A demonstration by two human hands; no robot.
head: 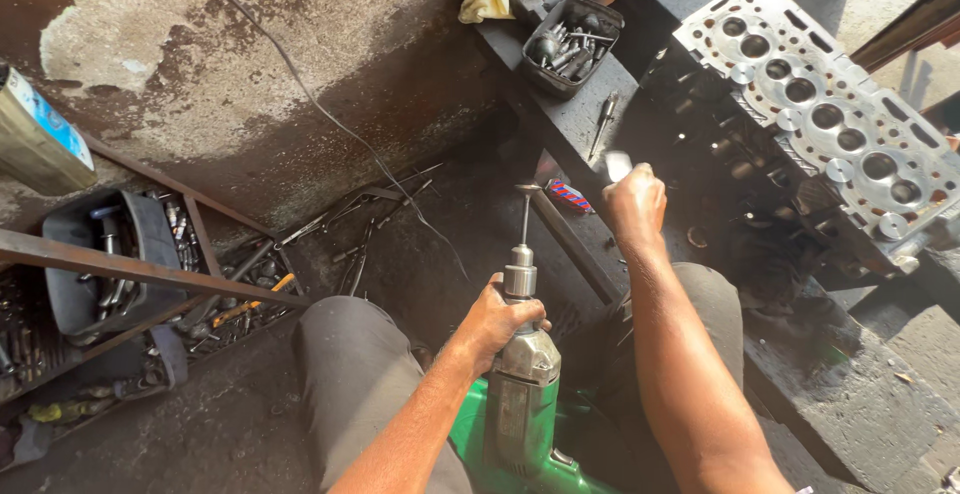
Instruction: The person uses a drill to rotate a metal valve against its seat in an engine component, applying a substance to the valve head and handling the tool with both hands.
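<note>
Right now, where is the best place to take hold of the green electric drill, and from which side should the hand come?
Grip the green electric drill at its grey metal neck just below the chuck, where the left hand already wraps it from the left. The drill stands upright between the knees with a valve in the chuck, so the narrow neck is free and steadies it. The right hand holds something small apart.

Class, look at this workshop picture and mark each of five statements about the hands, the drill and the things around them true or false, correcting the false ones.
1. The left hand grips the drill near its chuck. True.
2. The drill has a red body. False: it is green and silver.
3. The right hand holds a small shiny piece. True.
4. The cylinder head lies on the person's lap. False: it rests on the dark bench at the right.
5. A black tray of metal parts sits on the bench. True.
</note>
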